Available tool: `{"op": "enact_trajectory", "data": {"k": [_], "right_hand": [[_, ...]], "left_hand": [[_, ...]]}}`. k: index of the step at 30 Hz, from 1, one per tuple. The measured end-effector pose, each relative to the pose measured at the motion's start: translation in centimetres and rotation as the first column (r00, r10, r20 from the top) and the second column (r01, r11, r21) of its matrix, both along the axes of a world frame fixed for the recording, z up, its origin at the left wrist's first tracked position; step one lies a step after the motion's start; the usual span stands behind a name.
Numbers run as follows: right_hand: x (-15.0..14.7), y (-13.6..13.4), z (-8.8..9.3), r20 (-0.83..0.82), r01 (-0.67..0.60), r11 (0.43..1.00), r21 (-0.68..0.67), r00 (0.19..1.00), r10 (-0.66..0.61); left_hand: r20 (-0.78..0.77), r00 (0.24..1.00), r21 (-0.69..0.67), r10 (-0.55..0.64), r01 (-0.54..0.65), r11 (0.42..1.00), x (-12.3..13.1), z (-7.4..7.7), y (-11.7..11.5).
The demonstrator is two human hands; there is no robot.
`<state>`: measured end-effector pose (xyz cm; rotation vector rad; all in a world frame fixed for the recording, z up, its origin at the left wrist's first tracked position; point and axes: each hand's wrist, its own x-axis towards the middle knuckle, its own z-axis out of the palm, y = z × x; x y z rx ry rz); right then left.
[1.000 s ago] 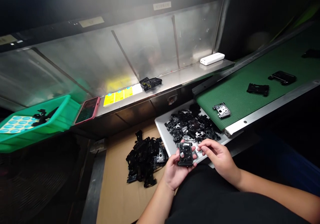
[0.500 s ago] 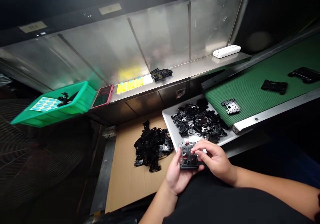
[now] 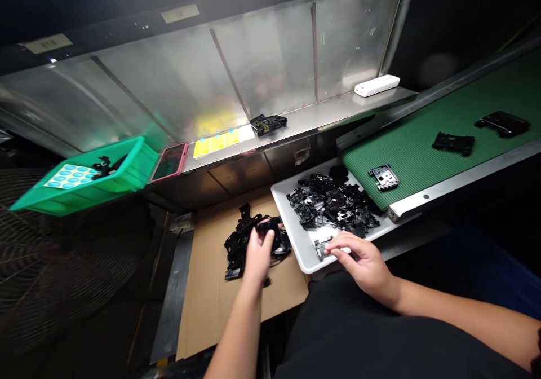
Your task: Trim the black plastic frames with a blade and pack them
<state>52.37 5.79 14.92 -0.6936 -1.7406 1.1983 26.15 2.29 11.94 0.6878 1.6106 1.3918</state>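
My left hand [image 3: 258, 254] reaches out over a heap of black plastic parts [image 3: 237, 246] lying on a sheet of cardboard [image 3: 211, 305]. Its fingers are closed on one black part [image 3: 270, 227] at the top of the heap. My right hand [image 3: 360, 259] rests at the near edge of a white tray [image 3: 284, 215], with its fingertips pinched on a small grey metal part [image 3: 321, 247]. Further back in the tray lies a pile of black and silver parts [image 3: 333, 201].
A green conveyor belt [image 3: 426, 142] runs off to the right carrying a silver part [image 3: 382, 176] and two black ones. The steel shelf behind holds a red phone [image 3: 169, 162], yellow label sheet [image 3: 215, 142], black part [image 3: 267, 124] and white device [image 3: 376, 84]. A green bin [image 3: 127, 176] sits left.
My left hand carried the black plate it held away from my lap to the heap on the cardboard. My right hand let go of it and moved onto the tray's near edge.
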Motion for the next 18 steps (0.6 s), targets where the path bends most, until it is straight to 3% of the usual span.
{"op": "enact_trajectory", "data": {"k": [3, 5, 8, 10, 12, 14, 16, 18], "right_hand": [[0.6, 0.1, -0.4, 0.02, 0.04, 0.999, -0.029, 0.999, -0.04], [0.9, 0.1, -0.7, 0.029, 0.049, 0.998, -0.034, 0.998, -0.048], [1.1, 0.3, -1.2, 0.034, 0.065, 0.997, -0.029, 0.997, -0.064], [1.4, 0.4, -1.5, 0.037, 0.091, 0.995, -0.045, 0.995, -0.089], [1.7, 0.5, -1.8, 0.043, 0.115, 0.991, -0.069, 0.993, -0.112], [1.9, 0.6, -2.0, 0.045, 0.13, 0.988, -0.082, 0.991, -0.127], [2.0, 0.7, -1.9, 0.04, 0.136, 0.987, -0.086, 0.99, -0.133], [1.8, 0.6, -1.8, 0.034, 0.13, 0.988, -0.087, 0.991, -0.128]], "left_hand": [[-0.272, 0.962, -0.109, 0.035, -0.067, 0.992, -5.8, -0.8, 2.5], [-0.44, 0.896, -0.18, 0.059, -0.153, 0.972, -8.4, -1.0, 3.6], [-0.647, 0.752, -0.181, 0.125, -0.311, 0.933, -9.7, -1.2, 4.2], [-0.725, 0.677, -0.14, 0.13, -0.329, 0.934, -8.6, -1.6, 4.4], [-0.752, 0.659, -0.135, 0.036, -0.207, 0.969, -6.1, -2.5, 4.7], [-0.727, 0.664, -0.188, -0.172, 0.049, 0.981, -2.2, -4.1, 5.3], [-0.643, 0.627, -0.266, -0.44, 0.356, 0.896, 2.1, -6.1, 6.0], [-0.537, 0.558, -0.319, -0.633, 0.56, 0.765, 6.1, -8.1, 6.7]]}}
